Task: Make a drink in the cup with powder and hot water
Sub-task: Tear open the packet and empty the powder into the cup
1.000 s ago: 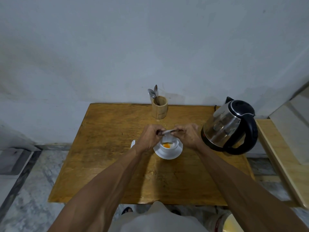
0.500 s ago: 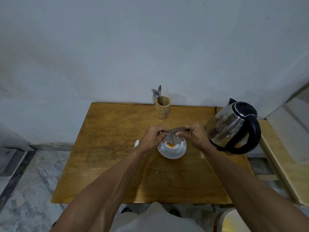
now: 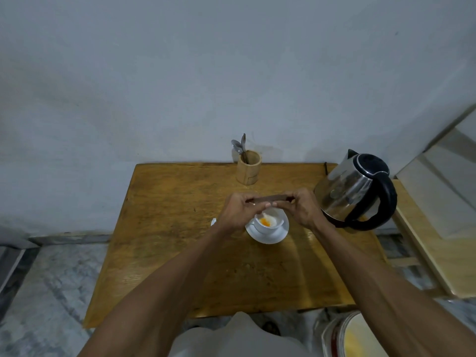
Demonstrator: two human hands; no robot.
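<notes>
A white cup (image 3: 268, 225) stands on a white saucer (image 3: 277, 237) on the wooden table (image 3: 180, 228). Orange powder lies inside the cup. Just above the cup I hold a dark powder sachet (image 3: 268, 199) stretched level between both hands. My left hand (image 3: 238, 211) pinches its left end and my right hand (image 3: 301, 210) pinches its right end. A steel electric kettle (image 3: 353, 189) with a black handle stands to the right of my right hand.
A wooden holder (image 3: 248, 167) with two spoons stands at the table's back edge by the wall. A small white object (image 3: 213, 222) peeks out behind my left wrist. A lighter wooden bench (image 3: 432, 258) lies right of the table, and a bucket (image 3: 355, 336) stands on the floor.
The sachet was tipped mouth-down into the cup with powder falling. Now both hands hold it flat and level above the cup. More orange powder shows in the cup.
</notes>
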